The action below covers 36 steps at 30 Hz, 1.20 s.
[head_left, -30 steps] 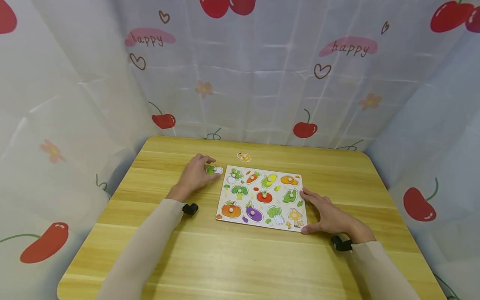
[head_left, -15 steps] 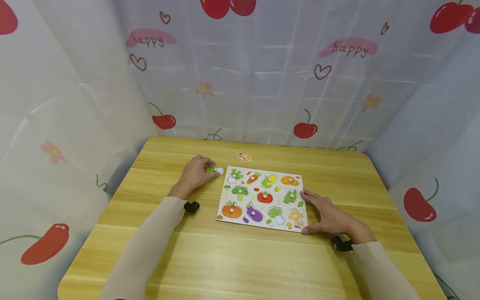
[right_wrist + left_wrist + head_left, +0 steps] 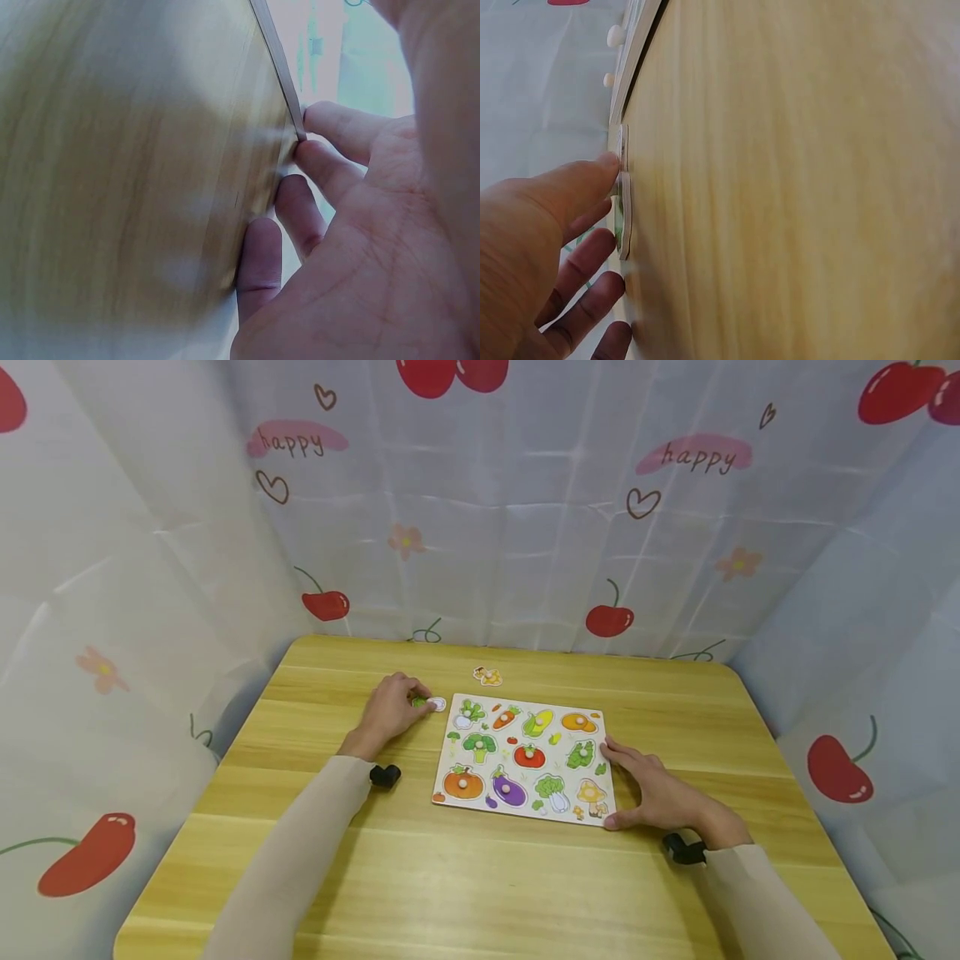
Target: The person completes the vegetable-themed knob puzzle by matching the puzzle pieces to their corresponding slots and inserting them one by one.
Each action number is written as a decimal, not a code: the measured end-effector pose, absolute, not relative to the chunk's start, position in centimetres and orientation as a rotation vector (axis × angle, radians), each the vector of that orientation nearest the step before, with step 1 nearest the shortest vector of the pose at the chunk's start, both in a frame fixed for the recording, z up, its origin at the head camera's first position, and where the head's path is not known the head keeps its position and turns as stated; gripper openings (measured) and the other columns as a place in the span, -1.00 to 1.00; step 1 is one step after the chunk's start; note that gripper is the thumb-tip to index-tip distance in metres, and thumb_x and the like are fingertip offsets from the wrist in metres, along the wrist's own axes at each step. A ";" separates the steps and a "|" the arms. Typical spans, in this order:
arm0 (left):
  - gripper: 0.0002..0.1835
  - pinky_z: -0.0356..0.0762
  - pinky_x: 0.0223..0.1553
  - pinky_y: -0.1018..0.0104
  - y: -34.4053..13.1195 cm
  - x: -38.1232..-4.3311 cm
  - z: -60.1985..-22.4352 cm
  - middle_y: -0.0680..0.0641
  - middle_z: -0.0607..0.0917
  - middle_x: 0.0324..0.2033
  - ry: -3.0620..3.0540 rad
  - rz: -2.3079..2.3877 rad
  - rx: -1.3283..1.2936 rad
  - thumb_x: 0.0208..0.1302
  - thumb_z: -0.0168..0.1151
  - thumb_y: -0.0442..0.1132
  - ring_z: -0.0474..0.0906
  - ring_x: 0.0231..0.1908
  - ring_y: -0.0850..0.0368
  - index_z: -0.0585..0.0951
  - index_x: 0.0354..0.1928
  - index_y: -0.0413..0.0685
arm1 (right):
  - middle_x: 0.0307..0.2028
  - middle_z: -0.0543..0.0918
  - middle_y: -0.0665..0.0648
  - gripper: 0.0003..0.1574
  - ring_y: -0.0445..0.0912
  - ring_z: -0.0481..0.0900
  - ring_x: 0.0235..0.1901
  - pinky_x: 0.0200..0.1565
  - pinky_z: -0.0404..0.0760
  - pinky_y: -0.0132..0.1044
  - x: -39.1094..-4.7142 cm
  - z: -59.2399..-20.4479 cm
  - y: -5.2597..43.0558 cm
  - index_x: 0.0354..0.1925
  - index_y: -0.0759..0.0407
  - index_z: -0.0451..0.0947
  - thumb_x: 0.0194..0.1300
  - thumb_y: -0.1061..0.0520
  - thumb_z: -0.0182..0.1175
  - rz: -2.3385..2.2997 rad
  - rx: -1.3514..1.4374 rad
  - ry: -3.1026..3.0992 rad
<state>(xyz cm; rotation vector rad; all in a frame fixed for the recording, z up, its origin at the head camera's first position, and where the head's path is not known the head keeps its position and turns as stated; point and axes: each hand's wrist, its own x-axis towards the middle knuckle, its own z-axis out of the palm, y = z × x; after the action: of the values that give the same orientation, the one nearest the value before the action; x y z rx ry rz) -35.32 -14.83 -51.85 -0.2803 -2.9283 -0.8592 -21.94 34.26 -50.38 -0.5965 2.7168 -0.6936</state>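
My left hand [image 3: 390,706] is over a knobbed bok choy puzzle piece [image 3: 437,703] left of the board, thumb and index finger pinching its small knob. Side-on in the left wrist view, that piece [image 3: 625,225] lies flat by the tabletop, the other fingers spread loosely. The wooden vegetable puzzle board [image 3: 448,764] lies mid-table. Along its right edge rests my right hand [image 3: 663,793], thumb at the near corner and fingertips farther up. In the right wrist view its fingers [image 3: 330,169] touch the board's edge [image 3: 281,67].
A mushroom puzzle piece [image 3: 489,677] lies behind the board. Knobbed vegetables sit in the board; its bok choy outline [image 3: 552,793] and mushroom outline [image 3: 592,792] show no knobs. A patterned curtain [image 3: 510,568] hangs around the wooden table [image 3: 480,893].
The left thumb and fingers have drawn closer together over the bok choy piece, covering more of its green part. The right hand and the board have stayed in place.
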 end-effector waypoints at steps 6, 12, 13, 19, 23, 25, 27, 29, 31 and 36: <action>-0.76 0.62 0.19 -0.11 -14.8 -35.5 -52.1 -0.17 0.79 0.01 -2.928 -0.852 -0.272 0.58 0.60 -0.05 0.63 0.03 -0.13 0.92 0.03 -0.05 | 0.88 0.14 0.33 0.63 0.34 0.37 0.54 0.55 0.50 0.43 -21.9 -50.3 34.2 0.86 0.20 0.19 0.16 -0.38 0.80 -0.692 -0.586 2.712; -0.79 0.60 0.17 -0.08 -15.0 -35.7 -52.2 -0.17 0.78 0.00 -2.935 -0.872 -0.254 0.59 0.59 -0.06 0.61 0.02 -0.14 0.93 0.00 -0.04 | 0.88 0.12 0.34 0.63 0.35 0.35 0.55 0.56 0.48 0.46 -21.9 -50.1 34.1 0.86 0.19 0.17 0.17 -0.37 0.79 -0.699 -0.569 2.699; -0.79 0.60 0.17 -0.08 -15.0 -35.6 -52.2 -0.17 0.78 0.00 -2.934 -0.874 -0.255 0.59 0.59 -0.05 0.61 0.01 -0.14 0.93 0.00 -0.04 | 0.88 0.12 0.34 0.63 0.35 0.35 0.55 0.56 0.48 0.46 -21.9 -50.1 34.1 0.86 0.20 0.17 0.17 -0.37 0.80 -0.701 -0.569 2.698; -0.78 0.61 0.16 -0.09 -15.0 -35.6 -52.2 -0.18 0.77 0.02 -2.927 -0.873 -0.259 0.60 0.58 -0.05 0.61 0.01 -0.13 0.93 0.00 -0.04 | 0.88 0.12 0.33 0.63 0.36 0.35 0.56 0.57 0.47 0.49 -21.9 -50.1 34.1 0.86 0.19 0.17 0.17 -0.36 0.80 -0.703 -0.564 2.699; -0.78 0.63 0.16 -0.08 -15.0 -35.5 -52.2 -0.18 0.77 0.03 -2.929 -0.886 -0.250 0.59 0.59 -0.06 0.62 0.01 -0.12 0.93 -0.01 -0.05 | 0.88 0.11 0.34 0.63 0.37 0.34 0.57 0.58 0.46 0.50 -21.9 -50.1 34.0 0.87 0.19 0.16 0.17 -0.36 0.80 -0.702 -0.561 2.695; -0.79 0.63 0.16 -0.07 -15.0 -35.5 -52.3 -0.18 0.77 0.03 -2.926 -0.891 -0.248 0.59 0.59 -0.06 0.62 0.01 -0.12 0.93 -0.02 -0.05 | 0.88 0.11 0.34 0.63 0.38 0.33 0.57 0.58 0.46 0.51 -21.9 -50.2 34.0 0.87 0.19 0.16 0.17 -0.36 0.80 -0.705 -0.558 2.694; -0.79 0.63 0.15 -0.07 -15.0 -35.5 -52.3 -0.18 0.77 0.02 -2.919 -0.894 -0.251 0.59 0.59 -0.06 0.62 0.01 -0.12 0.93 -0.02 -0.04 | 0.88 0.11 0.34 0.63 0.38 0.33 0.58 0.58 0.45 0.51 -21.8 -50.2 34.0 0.87 0.18 0.16 0.17 -0.35 0.80 -0.708 -0.552 2.694; -0.79 0.63 0.15 -0.07 -15.0 -35.5 -52.3 -0.18 0.77 0.02 -2.913 -0.895 -0.257 0.59 0.59 -0.06 0.62 0.01 -0.12 0.93 -0.03 -0.04 | 0.89 0.11 0.33 0.63 0.39 0.33 0.58 0.59 0.45 0.52 -21.8 -50.2 34.0 0.87 0.18 0.17 0.17 -0.35 0.81 -0.713 -0.545 2.693; -0.79 0.64 0.16 -0.08 -14.9 -35.5 -52.3 -0.18 0.77 0.03 -2.910 -0.897 -0.262 0.59 0.59 -0.06 0.62 0.01 -0.13 0.93 -0.03 -0.04 | 0.89 0.11 0.33 0.63 0.39 0.33 0.59 0.59 0.45 0.52 -21.7 -50.2 34.0 0.87 0.18 0.16 0.17 -0.35 0.80 -0.714 -0.541 2.693; -0.79 0.63 0.18 -0.08 -15.0 -35.5 -52.4 -0.18 0.77 0.03 -2.914 -0.892 -0.261 0.59 0.59 -0.06 0.62 0.02 -0.13 0.93 -0.03 -0.05 | 0.88 0.11 0.34 0.63 0.40 0.32 0.59 0.59 0.44 0.52 -21.7 -50.2 34.0 0.86 0.21 0.16 0.18 -0.36 0.80 -0.716 -0.566 2.699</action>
<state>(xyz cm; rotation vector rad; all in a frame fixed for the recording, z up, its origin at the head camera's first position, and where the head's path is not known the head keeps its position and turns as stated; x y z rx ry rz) -35.54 -14.99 -52.43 -0.2611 -2.9140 -0.8916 -21.65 34.01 -50.16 -0.5657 2.6991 -0.7159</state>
